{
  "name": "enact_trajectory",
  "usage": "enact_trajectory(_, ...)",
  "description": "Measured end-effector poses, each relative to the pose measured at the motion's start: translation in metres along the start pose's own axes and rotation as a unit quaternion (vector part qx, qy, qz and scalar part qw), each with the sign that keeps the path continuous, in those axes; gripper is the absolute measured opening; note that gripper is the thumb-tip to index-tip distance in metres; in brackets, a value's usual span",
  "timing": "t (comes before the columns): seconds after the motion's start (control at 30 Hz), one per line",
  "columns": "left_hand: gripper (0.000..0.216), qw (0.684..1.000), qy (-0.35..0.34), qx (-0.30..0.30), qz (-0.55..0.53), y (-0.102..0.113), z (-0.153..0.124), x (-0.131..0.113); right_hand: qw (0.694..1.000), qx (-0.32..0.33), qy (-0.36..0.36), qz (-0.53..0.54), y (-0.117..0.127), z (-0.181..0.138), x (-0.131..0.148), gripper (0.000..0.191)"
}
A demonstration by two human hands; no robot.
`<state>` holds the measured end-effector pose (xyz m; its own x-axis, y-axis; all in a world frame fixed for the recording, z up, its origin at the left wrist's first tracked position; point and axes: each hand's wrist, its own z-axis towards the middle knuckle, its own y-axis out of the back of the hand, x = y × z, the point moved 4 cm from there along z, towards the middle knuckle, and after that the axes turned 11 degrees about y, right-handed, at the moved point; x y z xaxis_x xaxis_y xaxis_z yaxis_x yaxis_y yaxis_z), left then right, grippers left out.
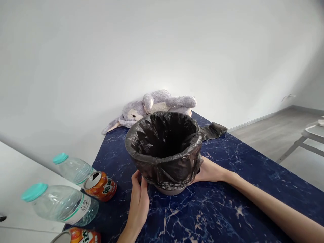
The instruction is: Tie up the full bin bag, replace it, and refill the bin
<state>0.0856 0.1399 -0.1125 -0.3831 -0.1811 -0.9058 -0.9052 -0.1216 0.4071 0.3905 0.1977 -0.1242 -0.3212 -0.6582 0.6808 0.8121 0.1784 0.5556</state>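
A small round bin (169, 190) lined with a black plastic bag (163, 145) stands on a dark blue marbled table (227, 189). The bag's edge is folded down over the rim. My left hand (138, 202) rests against the bin's lower left side, fingers pressed to the bag. My right hand (209, 171) grips the lower right side, its fingers partly hidden behind the bag. The bin's inside looks dark; I see nothing in it.
Two clear bottles with teal caps (62, 204) (72, 167) lie at the left edge, with an orange can (100, 186) between them and another can (76, 236) at the bottom. A grey plush toy (152, 108) lies against the far wall. A spare black bag (214, 130) lies behind the bin.
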Motion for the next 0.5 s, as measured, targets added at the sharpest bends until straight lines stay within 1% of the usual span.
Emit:
enact_trajectory(0.1,0.074,0.999,0.003,-0.014,0.030,0.003,0.005,0.013,0.998,0.031,0.015,-0.056,-0.003,0.000,0.003,0.090)
enact_trajectory(0.2,0.079,0.998,0.009,-0.023,0.060,0.007,0.011,0.024,0.994,0.052,0.033,-0.085,-0.004,0.003,0.008,0.080)
enact_trajectory(0.27,0.080,0.998,0.008,-0.011,0.059,0.008,0.014,0.029,0.993,0.050,0.037,-0.096,-0.004,0.004,0.008,0.083)
enact_trajectory(0.33,0.080,0.999,0.011,0.001,0.053,0.009,0.016,0.033,0.992,0.047,0.043,-0.106,-0.003,0.005,0.007,0.090)
enact_trajectory(0.4,0.078,0.998,0.020,-0.010,0.059,0.010,0.017,0.037,0.991,0.047,0.053,-0.113,-0.003,0.005,0.006,0.095)
enact_trajectory(0.5,0.074,0.995,0.026,-0.045,0.081,0.012,0.015,0.040,0.990,0.049,0.060,-0.115,-0.003,0.005,0.006,0.095)
